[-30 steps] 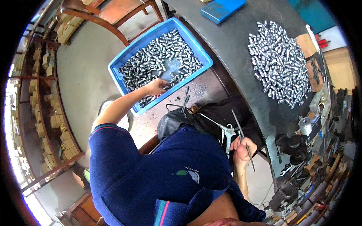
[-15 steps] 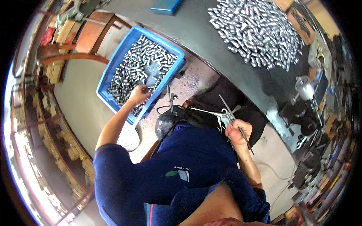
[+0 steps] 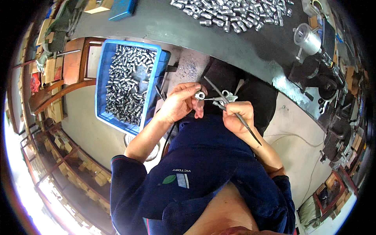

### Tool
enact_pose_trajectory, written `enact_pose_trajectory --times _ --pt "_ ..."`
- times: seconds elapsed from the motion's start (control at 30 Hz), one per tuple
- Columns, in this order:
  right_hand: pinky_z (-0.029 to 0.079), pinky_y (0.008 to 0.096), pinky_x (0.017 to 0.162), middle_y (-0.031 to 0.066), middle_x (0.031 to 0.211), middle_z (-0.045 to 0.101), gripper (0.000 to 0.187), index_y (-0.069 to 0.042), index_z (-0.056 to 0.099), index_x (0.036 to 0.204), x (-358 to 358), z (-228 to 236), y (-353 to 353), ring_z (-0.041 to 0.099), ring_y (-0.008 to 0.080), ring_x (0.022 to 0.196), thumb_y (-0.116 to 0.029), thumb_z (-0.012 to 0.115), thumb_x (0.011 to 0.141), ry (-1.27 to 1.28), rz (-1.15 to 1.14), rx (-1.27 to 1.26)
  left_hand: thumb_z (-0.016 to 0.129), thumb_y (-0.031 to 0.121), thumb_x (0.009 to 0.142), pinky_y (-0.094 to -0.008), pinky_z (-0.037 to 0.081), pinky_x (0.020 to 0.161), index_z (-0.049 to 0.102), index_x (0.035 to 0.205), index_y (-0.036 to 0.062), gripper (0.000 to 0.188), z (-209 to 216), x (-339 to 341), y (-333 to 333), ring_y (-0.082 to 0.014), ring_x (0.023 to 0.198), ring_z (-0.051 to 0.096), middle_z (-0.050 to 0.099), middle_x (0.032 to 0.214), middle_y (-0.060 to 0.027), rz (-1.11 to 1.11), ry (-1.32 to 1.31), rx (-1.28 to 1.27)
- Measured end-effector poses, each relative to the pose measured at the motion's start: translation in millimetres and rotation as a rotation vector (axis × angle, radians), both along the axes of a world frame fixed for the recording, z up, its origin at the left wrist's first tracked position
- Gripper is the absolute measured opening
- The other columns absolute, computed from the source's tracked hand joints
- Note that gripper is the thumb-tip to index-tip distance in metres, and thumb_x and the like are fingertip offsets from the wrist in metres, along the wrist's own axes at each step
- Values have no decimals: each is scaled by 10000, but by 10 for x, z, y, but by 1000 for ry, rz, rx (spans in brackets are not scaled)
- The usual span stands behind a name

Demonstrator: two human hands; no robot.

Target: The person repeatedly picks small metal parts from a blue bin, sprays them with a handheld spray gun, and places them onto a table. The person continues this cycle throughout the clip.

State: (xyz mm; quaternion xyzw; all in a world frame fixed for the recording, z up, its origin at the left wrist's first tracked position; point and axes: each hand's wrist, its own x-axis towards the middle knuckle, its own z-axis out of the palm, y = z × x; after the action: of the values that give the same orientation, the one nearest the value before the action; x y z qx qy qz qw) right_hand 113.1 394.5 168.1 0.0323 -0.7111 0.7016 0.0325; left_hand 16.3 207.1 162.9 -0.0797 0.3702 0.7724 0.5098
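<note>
Between the thumb and fingers of my left hand (image 3: pixel 177 103) is a small silver metal fitting (image 3: pixel 199 95), its round hole showing. My right hand (image 3: pixel 239 117) is closed around a long, thin, dark file (image 3: pixel 246 124) that tapers to a point toward my forearm. The file's other end slants up to the left, beyond the fitting. Just past my right fingers shows a silver tool with a thin nozzle (image 3: pixel 230 96), like an air blow gun; whether my right hand also touches it I cannot tell. Both hands are above my lap, close together.
A blue plastic bin (image 3: pixel 100 78) with many metal fittings (image 3: pixel 122 84) stands to the left. On the dark table (image 3: pixel 164 29) ahead lies a pile of shiny fittings (image 3: pixel 235 13). A wooden chair (image 3: pixel 73 64) is at far left, and clamped equipment (image 3: pixel 307 39) lines the right.
My left hand has come out of the blue bin to the right and now holds a fitting over my lap. The view has turned; the file remains in my right hand.
</note>
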Motion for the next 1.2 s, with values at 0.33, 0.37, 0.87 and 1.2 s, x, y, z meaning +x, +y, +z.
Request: enact_pose_trajectory --times 0.33,0.37,0.87,1.2 --pt "236 268 402 17 473 304 363 -42 280 525 -70 -36 35 324 89 418 -144 597 670 -46 80 -90 545 297 899 -279 445 389 555 735 -7 345 87 7 67 -192 442 572 552 523 -94 -27 242 -254" --pt "240 273 402 18 472 309 378 -42 288 523 -75 -32 29 329 95 415 -178 605 677 -34 93 -81 552 294 897 -267 443 395 556 732 -5 341 105 10 82 -181 443 571 553 524 -89 -51 307 -284" --pt "247 266 425 22 494 298 244 -39 342 518 0 -88 -49 310 78 470 -61 552 641 -63 -14 -101 598 80 858 -240 519 627 584 993 -34 178 267 96 182 -115 700 621 630 764 -82 -121 646 -262" --pt "252 256 419 11 481 320 245 -33 350 516 52 -46 -61 323 74 456 -84 551 647 -111 -18 -214 630 58 825 -236 510 570 574 971 -45 187 326 142 188 -124 603 601 605 707 -68 -114 526 -214"
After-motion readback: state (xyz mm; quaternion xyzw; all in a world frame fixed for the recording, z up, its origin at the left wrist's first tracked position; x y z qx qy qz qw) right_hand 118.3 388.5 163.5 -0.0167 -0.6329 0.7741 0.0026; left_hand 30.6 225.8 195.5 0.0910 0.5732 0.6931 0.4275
